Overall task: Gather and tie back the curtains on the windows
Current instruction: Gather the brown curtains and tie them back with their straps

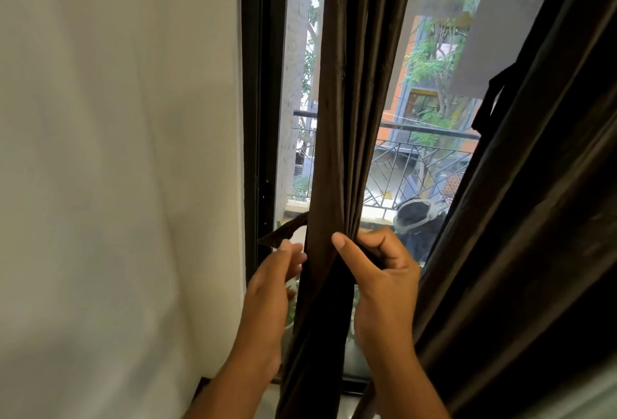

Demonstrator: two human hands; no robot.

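My right hand (377, 271) grips the gathered brown curtain (337, 151), thumb across its front; my left hand (277, 278) pinches the tie-back strip (283, 233) beside it.

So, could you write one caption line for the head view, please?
Right hand grips the gathered dark brown fabric curtain; left hand holds a matching brown tie strip.

White wall (117, 151) left; dark window frame (258, 118); daylight outside.
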